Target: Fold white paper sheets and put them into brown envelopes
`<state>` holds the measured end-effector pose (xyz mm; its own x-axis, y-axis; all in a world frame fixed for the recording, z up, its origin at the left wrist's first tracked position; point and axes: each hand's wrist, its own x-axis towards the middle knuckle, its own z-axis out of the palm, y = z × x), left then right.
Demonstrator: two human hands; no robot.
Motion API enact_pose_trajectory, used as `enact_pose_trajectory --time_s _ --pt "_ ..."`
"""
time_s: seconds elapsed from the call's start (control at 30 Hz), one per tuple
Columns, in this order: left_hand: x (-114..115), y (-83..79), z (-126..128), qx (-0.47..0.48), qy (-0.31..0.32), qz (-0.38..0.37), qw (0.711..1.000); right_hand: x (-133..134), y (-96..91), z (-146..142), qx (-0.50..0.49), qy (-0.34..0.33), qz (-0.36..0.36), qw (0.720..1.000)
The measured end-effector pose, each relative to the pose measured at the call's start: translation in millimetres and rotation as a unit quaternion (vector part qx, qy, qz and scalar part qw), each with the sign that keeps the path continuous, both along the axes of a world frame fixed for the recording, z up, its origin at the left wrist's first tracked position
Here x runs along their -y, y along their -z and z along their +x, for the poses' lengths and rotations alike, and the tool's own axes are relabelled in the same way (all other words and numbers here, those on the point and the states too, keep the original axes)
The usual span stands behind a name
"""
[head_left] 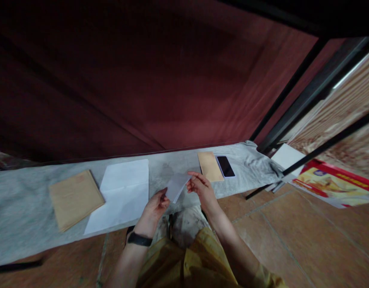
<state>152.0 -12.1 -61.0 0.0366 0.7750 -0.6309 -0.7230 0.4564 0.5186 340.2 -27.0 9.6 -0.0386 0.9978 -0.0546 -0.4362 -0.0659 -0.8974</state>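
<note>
Both my hands hold a folded white sheet of paper (177, 185) above the grey cloth-covered table (22, 208). My left hand (156, 208), with a black band on its wrist, pinches the sheet's lower left edge. My right hand (201, 188) grips its right edge with closed fingers. A larger white paper sheet (121, 194) lies flat on the cloth just left of my hands. Further left lies a stack of brown envelopes (75, 198). To the right of my hands rest a single brown envelope (210, 166) and a dark phone (225, 166), side by side.
A dark red curtain (142, 80) hangs behind the table. Black metal bars (307, 100) run diagonally at the right. White papers (288, 156) and a red and yellow printed sheet (331, 182) lie on the tiled floor (292, 240) at the right.
</note>
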Motion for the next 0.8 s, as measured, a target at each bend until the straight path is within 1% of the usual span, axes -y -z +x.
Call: enact_pose_trajectory --time_s 0.07,0.13,0.2,0.3,0.33,0.37,0.43,0.53,0.57,0.6,0.63,0.67,0.7,0.73,0.8 --pt "2.1 0.1 0.4 -0.049 -0.023 0.005 0.999 -2.7 8.5 2.3 0.037 0.018 0.005 0.999" --pt "5.1 -0.6 0.8 -0.088 -0.055 0.014 0.994 -6.4 24.0 6.2 0.087 0.043 0.007 0.995" --pt "8.6 -2.0 1.0 -0.150 -0.078 0.032 0.985 -9.5 45.7 11.3 0.137 0.056 0.001 0.989" --pt "12.9 -4.6 0.4 -0.254 -0.071 0.062 0.963 -8.3 80.9 20.2 0.217 0.063 -0.011 0.974" --pt "14.0 -5.4 -0.1 -0.267 -0.062 0.067 0.959 -5.6 90.7 23.3 0.259 0.069 0.000 0.963" --pt "15.0 -6.2 -0.6 -0.263 -0.055 0.068 0.961 -1.7 98.6 26.4 0.307 0.078 0.029 0.948" --pt "16.7 -7.7 -1.5 -0.244 -0.053 0.061 0.966 8.2 108.0 31.8 0.396 0.056 0.120 0.909" --pt "18.7 -10.7 -0.8 -0.233 -0.048 0.056 0.970 22.4 107.9 36.1 0.488 0.003 0.234 0.841" --pt "18.9 -12.2 0.0 -0.232 -0.041 0.059 0.970 25.4 105.5 36.2 0.507 -0.009 0.256 0.823" --pt "18.7 -13.9 1.0 -0.226 -0.032 0.065 0.971 27.2 102.8 35.7 0.518 -0.021 0.268 0.812" --pt "18.0 -15.8 1.8 -0.213 -0.022 0.072 0.974 27.7 100.2 34.5 0.519 -0.030 0.267 0.812" --pt "16.9 -17.6 2.3 -0.192 -0.014 0.077 0.978 26.9 97.8 32.9 0.509 -0.036 0.251 0.823" --pt "15.5 -19.0 2.3 -0.165 -0.012 0.077 0.983 25.2 95.9 30.7 0.488 -0.034 0.220 0.844" --pt "13.9 -19.8 1.5 -0.138 -0.019 0.074 0.987 22.7 94.5 28.2 0.456 -0.023 0.177 0.872" --pt "11.2 -18.8 -1.7 -0.111 -0.057 0.063 0.990 16.4 93.1 22.6 0.371 0.020 0.070 0.926"
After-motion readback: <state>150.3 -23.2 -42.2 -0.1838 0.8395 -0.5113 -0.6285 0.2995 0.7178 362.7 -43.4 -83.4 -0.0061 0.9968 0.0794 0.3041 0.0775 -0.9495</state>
